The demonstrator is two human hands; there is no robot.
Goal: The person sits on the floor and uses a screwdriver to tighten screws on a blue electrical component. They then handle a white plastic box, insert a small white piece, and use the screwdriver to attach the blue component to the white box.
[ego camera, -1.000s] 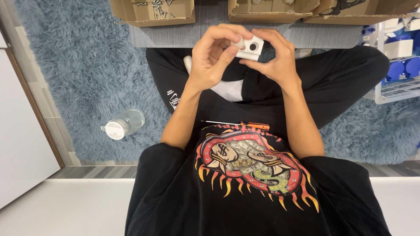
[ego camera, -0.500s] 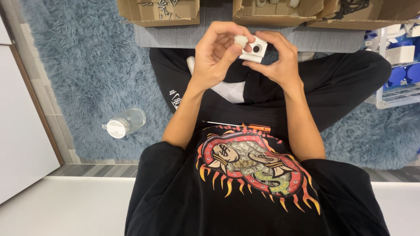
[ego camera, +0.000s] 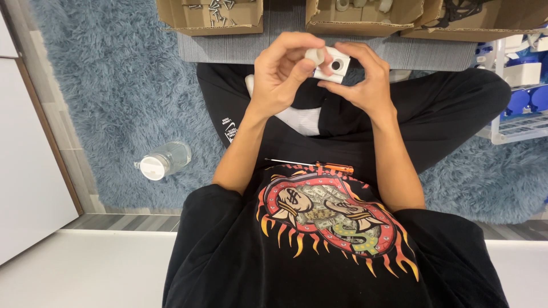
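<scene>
I sit cross-legged on a shaggy blue rug. Both hands are raised over my lap around a small white plastic block [ego camera: 337, 67] with a round hole in its face. My left hand [ego camera: 282, 77] pinches a small rounded white piece against the block's left end with thumb and fingertips. My right hand [ego camera: 365, 85] cups the block from the right and below. A thin screwdriver with an orange handle [ego camera: 328, 167] lies across my lap, just above the print on my black shirt, and neither hand touches it.
A clear bottle with a white cap [ego camera: 162, 161] lies on the rug [ego camera: 114, 85] to the left. Cardboard boxes sit ahead, one with screws [ego camera: 211, 14], one with white parts [ego camera: 359, 14]. A white rack with blue items [ego camera: 519, 97] stands at right, a white panel [ego camera: 28, 142] at left.
The left fingers have shifted onto the block's left end, pressing the small white piece there. Both hands stay together at about the same place over the lap.
</scene>
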